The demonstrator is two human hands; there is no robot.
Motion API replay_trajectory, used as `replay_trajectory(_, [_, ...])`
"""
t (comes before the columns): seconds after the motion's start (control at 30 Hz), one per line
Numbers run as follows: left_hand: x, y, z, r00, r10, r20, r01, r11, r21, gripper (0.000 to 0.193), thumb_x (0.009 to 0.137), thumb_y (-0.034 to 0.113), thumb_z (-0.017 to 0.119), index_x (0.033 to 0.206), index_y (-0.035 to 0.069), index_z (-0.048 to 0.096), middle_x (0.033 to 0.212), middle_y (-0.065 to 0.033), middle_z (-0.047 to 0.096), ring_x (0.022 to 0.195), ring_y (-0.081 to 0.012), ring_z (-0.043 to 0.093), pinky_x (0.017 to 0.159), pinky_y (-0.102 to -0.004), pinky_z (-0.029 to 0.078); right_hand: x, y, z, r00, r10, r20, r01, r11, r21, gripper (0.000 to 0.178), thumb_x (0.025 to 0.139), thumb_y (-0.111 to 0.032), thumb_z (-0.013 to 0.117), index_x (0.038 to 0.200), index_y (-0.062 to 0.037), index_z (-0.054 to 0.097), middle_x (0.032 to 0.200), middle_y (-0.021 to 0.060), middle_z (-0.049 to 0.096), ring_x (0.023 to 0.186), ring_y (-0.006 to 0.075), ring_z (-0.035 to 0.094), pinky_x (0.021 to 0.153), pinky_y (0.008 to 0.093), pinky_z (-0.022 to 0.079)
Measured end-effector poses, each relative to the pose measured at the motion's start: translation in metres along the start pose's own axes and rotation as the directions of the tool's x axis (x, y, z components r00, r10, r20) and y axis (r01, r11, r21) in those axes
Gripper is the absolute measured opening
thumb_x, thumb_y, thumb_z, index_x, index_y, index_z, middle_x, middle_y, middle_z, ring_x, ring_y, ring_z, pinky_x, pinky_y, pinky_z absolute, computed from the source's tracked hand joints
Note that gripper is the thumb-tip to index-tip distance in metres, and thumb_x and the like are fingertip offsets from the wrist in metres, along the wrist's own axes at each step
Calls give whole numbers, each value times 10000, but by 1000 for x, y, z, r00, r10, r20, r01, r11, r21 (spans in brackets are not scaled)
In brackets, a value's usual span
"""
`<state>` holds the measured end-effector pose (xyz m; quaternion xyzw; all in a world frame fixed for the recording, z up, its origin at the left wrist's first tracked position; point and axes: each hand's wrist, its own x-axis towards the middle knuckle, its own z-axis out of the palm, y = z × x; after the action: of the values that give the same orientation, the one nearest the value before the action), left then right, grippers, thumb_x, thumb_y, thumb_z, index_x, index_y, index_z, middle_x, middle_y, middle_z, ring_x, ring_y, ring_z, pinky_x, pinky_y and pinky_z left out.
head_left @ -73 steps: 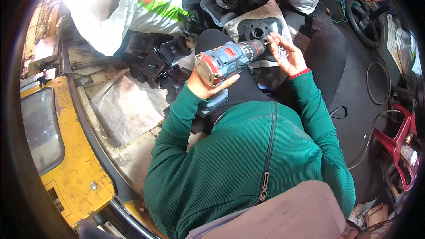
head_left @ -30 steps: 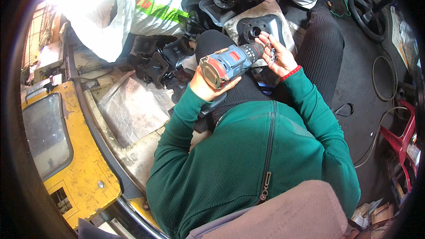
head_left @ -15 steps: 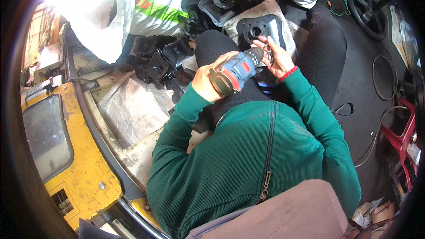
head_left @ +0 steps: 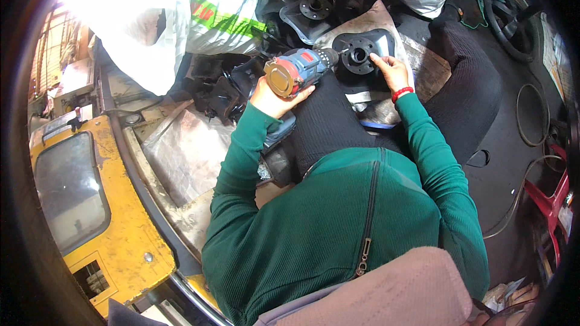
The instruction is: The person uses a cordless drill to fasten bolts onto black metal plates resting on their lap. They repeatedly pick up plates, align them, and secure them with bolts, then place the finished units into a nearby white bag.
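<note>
My left hand [head_left: 275, 99] is wrapped round the grip of a blue and red cordless drill [head_left: 302, 66]. The drill's chuck points right, and its tip comes up to the left side of a round black flange [head_left: 360, 65] with a central hole. That flange sits on a black plate-like part [head_left: 382, 42], laid over a pale worn sheet between my legs. The fingertips of my right hand [head_left: 394, 74] are pinched together at the flange's right edge. Whatever they hold, if anything, is too small to make out.
More black flanged parts [head_left: 315, 6] are heaped beyond my knees. White and green sacks [head_left: 225, 18] stand at the upper left and upper right. A yellow panel with a window [head_left: 130, 205] is on the left; a red plastic frame [head_left: 550, 208] and a cable lie right.
My right hand has moved from beside the drill chuck to the flange's right edge. The drill has shifted left and up, with its tip now at the flange. My right leg has swung outward.
</note>
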<state>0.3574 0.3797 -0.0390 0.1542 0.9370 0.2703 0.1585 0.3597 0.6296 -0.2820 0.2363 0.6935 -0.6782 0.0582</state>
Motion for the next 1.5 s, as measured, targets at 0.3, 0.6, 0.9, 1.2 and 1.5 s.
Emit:
replay_trajectory(0.3, [24, -13, 1, 997, 81, -6, -81, 996, -48, 544, 711, 240, 804, 1130, 16, 539, 931, -67, 642, 780, -152, 622, 720, -307, 513, -5, -29, -3, 997, -5, 71, 0, 997, 72, 276, 807, -350, 714, 747, -92, 635, 667, -88, 517, 597, 12, 401, 547, 189, 311])
replay_trajectory(0.6, [31, 1, -12, 993, -20, 114, 7, 994, 112, 570, 701, 235, 811, 1153, 13, 544, 1075, -98, 627, 993, -194, 598, 907, -335, 465, -15, -52, -7, 988, -73, 132, 60, 993, 101, 366, 780, -387, 718, 691, -52, 603, 617, -40, 530, 614, 53, 447, 570, 242, 376])
replay_trajectory(0.9, [67, 5, -13, 925, -286, 250, 334, 926, -174, 549, 701, 225, 814, 1140, 58, 529, 716, -5, 587, 500, -92, 509, 440, -256, 417, -8, -36, 7, 994, -87, 70, 81, 993, 82, 402, 776, -422, 700, 710, -33, 625, 617, 35, 578, 601, 95, 502, 589, 279, 418])
replay_trajectory(1.2, [81, 4, -8, 890, -325, 320, 368, 926, -82, 546, 709, 241, 805, 1150, 72, 531, 730, -10, 606, 493, -109, 537, 430, -264, 451, -1, -22, 11, 996, -85, 15, 83, 993, 84, 450, 751, -468, 694, 755, -21, 641, 637, 99, 606, 611, 150, 554, 609, 310, 443])
replay_trajectory(1.5, [85, -2, -5, 917, -243, 316, 316, 927, -203, 352, 724, 276, 782, 924, 43, 610, 640, -37, 613, 458, -123, 564, 401, -266, 447, -2, -22, 13, 996, -93, -8, 93, 992, 90, 462, 746, -483, 692, 774, -22, 661, 620, 101, 601, 607, 162, 563, 609, 321, 451])
